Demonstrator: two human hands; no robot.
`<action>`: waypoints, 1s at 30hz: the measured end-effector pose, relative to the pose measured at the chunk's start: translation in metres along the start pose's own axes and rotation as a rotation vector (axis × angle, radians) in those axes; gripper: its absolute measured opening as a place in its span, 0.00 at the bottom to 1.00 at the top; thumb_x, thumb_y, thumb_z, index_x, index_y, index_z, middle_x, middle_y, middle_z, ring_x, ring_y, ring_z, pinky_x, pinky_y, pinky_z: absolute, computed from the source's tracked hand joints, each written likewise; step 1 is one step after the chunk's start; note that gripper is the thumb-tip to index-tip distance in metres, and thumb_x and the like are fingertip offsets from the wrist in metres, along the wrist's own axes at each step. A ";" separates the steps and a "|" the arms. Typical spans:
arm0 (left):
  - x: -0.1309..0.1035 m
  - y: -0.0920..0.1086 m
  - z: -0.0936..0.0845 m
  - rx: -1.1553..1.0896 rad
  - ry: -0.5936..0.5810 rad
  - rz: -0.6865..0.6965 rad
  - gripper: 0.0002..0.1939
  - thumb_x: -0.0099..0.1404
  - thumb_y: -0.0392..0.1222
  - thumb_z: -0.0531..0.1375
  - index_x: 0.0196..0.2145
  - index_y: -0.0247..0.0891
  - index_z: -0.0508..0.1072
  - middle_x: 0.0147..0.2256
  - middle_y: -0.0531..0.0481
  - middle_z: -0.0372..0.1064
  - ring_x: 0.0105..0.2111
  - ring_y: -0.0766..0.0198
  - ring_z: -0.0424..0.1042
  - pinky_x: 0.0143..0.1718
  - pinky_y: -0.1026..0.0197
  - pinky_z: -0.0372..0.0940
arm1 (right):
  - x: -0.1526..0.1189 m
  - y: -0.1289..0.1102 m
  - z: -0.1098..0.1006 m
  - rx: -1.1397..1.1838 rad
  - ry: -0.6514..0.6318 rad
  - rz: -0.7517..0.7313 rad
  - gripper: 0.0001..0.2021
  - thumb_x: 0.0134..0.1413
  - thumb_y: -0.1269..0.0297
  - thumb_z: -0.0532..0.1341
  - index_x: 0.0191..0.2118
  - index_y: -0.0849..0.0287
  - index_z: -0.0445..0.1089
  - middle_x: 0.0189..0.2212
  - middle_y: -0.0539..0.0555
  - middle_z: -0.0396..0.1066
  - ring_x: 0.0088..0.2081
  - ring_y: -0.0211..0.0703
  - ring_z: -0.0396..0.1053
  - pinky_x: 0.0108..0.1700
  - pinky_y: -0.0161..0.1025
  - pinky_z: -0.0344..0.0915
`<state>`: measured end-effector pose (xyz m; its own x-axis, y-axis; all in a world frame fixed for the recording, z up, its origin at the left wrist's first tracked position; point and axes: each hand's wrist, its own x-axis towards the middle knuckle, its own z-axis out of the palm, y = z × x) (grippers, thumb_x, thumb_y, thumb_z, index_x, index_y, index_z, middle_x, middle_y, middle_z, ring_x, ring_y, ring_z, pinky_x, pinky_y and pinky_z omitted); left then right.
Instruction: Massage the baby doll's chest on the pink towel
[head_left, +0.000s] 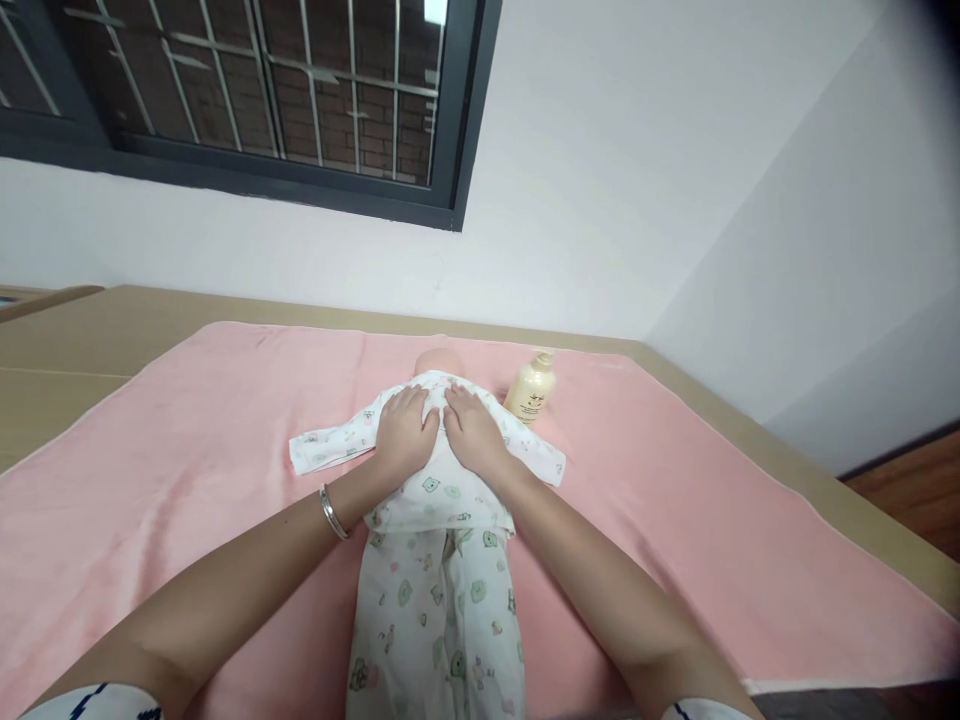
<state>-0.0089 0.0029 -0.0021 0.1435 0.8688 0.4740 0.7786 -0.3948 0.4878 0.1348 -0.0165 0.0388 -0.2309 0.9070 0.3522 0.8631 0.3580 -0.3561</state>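
Left hand [405,432] and right hand [474,432] both lie palm-down, side by side, on the upper part of the patterned white top [450,490] on a baby-sized doll [439,360], fingers extended and flat, gripping nothing. Doll is stretched out mid pink blanket [660,540], head at the far end, sleeves out to both sides, matching trousers [435,620] toward the wearer. Pump bottle [531,390] stands on the blanket just beyond the right sleeve.

White walls [637,180]; dark-framed window [264,80], metal bars [354,78], seemingly brick wall [376,132] beyond.
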 end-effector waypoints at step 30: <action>0.096 0.133 0.004 -1.621 -0.467 -0.548 0.38 0.71 0.53 0.30 0.68 0.26 0.51 0.68 0.34 0.51 0.65 0.59 0.61 0.63 0.55 0.62 | 0.016 0.080 -0.107 -0.259 0.056 0.149 0.24 0.63 0.70 0.51 0.62 0.74 0.60 0.65 0.70 0.57 0.68 0.55 0.51 0.68 0.49 0.47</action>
<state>0.1110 0.0351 0.1061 0.4697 0.8805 -0.0641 -0.4941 0.3224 0.8075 0.2481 0.0027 0.1087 -0.0742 0.9289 0.3628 0.9731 0.1470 -0.1774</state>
